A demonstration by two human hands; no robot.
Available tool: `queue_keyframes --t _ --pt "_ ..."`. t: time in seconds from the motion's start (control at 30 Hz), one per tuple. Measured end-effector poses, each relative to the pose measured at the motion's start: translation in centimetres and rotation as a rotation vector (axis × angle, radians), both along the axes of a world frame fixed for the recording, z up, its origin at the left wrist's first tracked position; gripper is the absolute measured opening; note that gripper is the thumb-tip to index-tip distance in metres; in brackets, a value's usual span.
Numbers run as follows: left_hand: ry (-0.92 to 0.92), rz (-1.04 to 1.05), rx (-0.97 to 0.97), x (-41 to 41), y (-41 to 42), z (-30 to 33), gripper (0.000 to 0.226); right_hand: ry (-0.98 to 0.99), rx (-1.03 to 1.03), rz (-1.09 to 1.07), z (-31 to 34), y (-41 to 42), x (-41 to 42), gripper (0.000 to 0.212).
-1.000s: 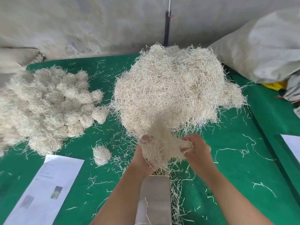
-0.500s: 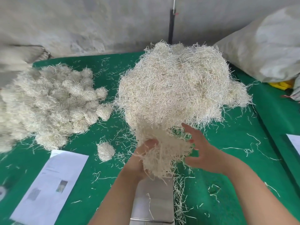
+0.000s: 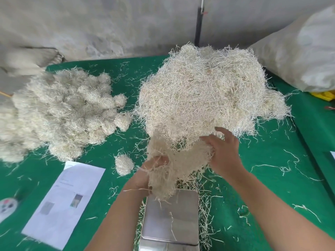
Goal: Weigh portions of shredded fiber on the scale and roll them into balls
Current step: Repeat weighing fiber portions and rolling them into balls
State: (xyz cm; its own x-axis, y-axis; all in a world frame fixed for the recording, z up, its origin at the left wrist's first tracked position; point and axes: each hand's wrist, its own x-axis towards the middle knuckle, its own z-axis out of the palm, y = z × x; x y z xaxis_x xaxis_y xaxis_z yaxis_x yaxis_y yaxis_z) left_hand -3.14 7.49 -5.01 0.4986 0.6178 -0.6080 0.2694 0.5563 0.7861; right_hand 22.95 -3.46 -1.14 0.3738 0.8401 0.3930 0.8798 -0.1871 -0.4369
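A big loose pile of pale shredded fiber (image 3: 208, 91) sits on the green table (image 3: 272, 178). My left hand (image 3: 146, 176) grips a hanging tuft of fiber (image 3: 163, 174) just above the far edge of the steel scale (image 3: 171, 220). My right hand (image 3: 224, 153) reaches into the near edge of the pile, its fingers spread against fiber that still joins the tuft. A few stray strands lie on the scale's plate. One rolled ball (image 3: 124, 164) lies alone left of my hands. A heap of rolled balls (image 3: 59, 113) fills the left side.
A printed sheet of paper (image 3: 67, 201) lies at the front left, with a round white object (image 3: 7, 207) at the left edge. A large grey sack (image 3: 299, 51) leans at the back right over something yellow (image 3: 324, 96). Loose strands litter the table.
My right hand let go of the tuft, opened and moved forward to the pile's edge. My left hand keeps hold of the tuft. The view has shifted slightly.
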Motion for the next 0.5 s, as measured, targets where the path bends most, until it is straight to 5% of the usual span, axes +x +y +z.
queue_keyframes --t 0.17,0.3,0.5 --pt "0.11 -0.274 0.263 0.9 -0.7 3.6 0.018 -0.017 -0.355 0.096 0.7 0.5 1.3 0.086" --pt "0.388 -0.663 0.517 1.4 -1.5 5.3 0.009 -0.252 -0.544 0.046 0.9 1.0 1.4 0.028" --pt "0.762 -0.849 0.749 -0.8 0.7 6.9 0.023 -0.042 -0.704 -0.321 -1.4 1.3 6.0 0.021"
